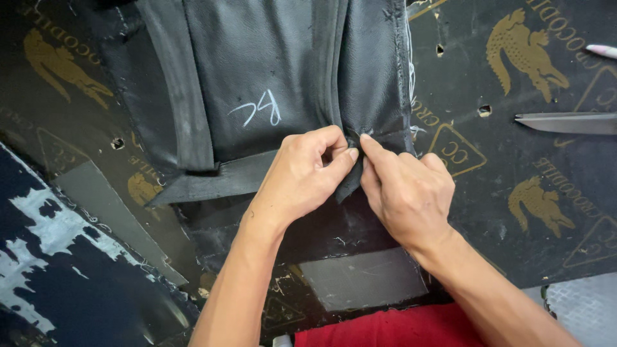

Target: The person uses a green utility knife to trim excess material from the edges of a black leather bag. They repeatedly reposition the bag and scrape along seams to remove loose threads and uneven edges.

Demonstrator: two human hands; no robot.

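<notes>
A dark grey fabric piece point(257, 77) with folded seams and a chalk mark lies on a black work surface point(527, 212) printed with gold animal figures. My left hand point(305, 177) pinches a fold at the fabric's lower edge between thumb and forefinger. Right beside it, my right hand point(405, 189) pinches the same fold, fingertips nearly touching the left hand's. Loose white threads hang along the fabric's right seam point(409, 71).
Scissor blades point(565, 122) lie at the right edge, with a pink-tipped object point(603, 50) above them. A grey patch point(363, 279) and red cloth point(392, 328) lie near the front. A worn dark panel point(45, 257) fills the lower left.
</notes>
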